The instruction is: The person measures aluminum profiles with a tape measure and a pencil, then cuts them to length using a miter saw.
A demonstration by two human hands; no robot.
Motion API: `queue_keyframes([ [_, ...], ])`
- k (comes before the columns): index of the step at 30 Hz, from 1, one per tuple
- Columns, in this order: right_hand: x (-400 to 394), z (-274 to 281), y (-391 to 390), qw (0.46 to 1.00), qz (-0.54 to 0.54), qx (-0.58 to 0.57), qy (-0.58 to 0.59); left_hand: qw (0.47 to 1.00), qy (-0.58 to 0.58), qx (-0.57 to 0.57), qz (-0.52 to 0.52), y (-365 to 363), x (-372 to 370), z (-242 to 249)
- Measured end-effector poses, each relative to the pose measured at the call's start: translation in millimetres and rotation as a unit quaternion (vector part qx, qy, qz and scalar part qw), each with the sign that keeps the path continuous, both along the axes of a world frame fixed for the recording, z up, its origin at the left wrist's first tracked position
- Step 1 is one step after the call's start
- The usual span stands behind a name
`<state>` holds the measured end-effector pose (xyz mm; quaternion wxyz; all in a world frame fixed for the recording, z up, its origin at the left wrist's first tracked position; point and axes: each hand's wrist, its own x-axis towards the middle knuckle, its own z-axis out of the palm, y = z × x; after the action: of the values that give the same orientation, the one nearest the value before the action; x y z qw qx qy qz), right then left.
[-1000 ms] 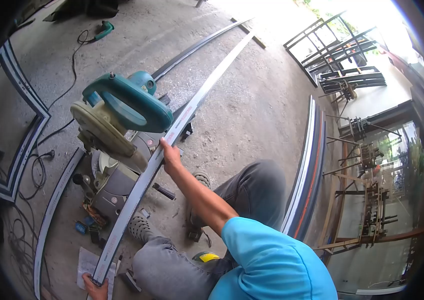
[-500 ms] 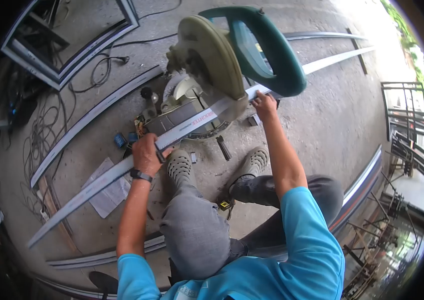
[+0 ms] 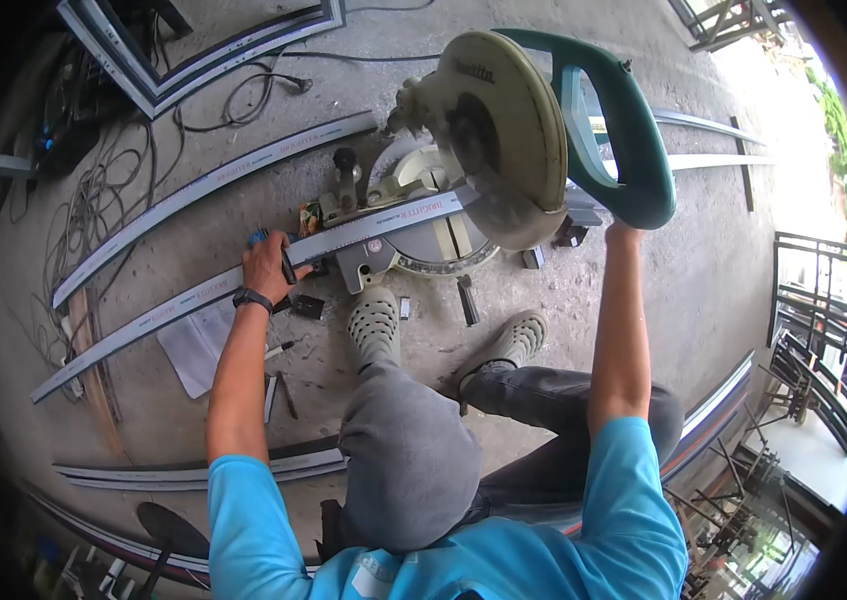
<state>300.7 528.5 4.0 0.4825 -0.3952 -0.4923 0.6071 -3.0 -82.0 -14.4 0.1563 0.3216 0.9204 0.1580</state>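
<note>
Your alu. profile [image 3: 374,225], slim, silvery w/ red lettering, is lying across the miter saw [image 3: 509,130] base. Your L hand [image 3: 269,270] is gripping it, back up, arm reaching fwd; your R hand [image 3: 626,233] is reaching up at the saw handle [image 3: 649,190], mostly hidden, so can't tell its grip. Profile's long axis is running diag., lower L to upper R, passing under the blade guard [image 3: 509,225].

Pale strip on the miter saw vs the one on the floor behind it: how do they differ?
The saw strip crosses the saw base and runs under the blade guard; the floor strip ends beside the saw. The left hand is on the saw strip; no hand touches the floor strip. Both: long, pale, printed.
</note>
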Motion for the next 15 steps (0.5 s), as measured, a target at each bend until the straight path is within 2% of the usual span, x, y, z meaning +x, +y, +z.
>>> queue_keyframes([
  [1, -10, 39, 7, 0.998, -0.007, -0.012, 0.068, 1.0, -0.008, -0.017, 0.01, 2, 0, 2],
  [3, -58, 150, -52, 0.996, -0.058, 0.042, -0.054, 1.0, -0.028, 0.002, 0.006, 8, -1, 2],
  [5, -98, 237, -102, 0.987, -0.045, 0.107, -0.115, 1.0, -0.03, 0.006, 0.002, 12, -2, -1],
  [7, -111, 274, -118, 0.986, 0.048, 0.149, -0.064, 1.0, -0.019, -0.001, 0.006, 18, 3, -7],
  [9, -117, 300, -133, 0.95, 0.131, 0.256, -0.125, 1.0, 0.0, 0.008, 0.017, 30, 6, -6],
  [13, -127, 330, -166, 0.885, 0.215, 0.324, -0.255, 1.0, -0.007, -0.015, 0.012, 31, 8, -12],
  [14, -124, 332, -168, 0.864, 0.236, 0.349, -0.277, 0.999, 0.041, 0.016, 0.01, 29, 11, -12],
  [15, -120, 335, -170, 0.851, 0.244, 0.363, -0.292, 1.0, 0.026, 0.012, 0.007, 25, 9, -12],
])
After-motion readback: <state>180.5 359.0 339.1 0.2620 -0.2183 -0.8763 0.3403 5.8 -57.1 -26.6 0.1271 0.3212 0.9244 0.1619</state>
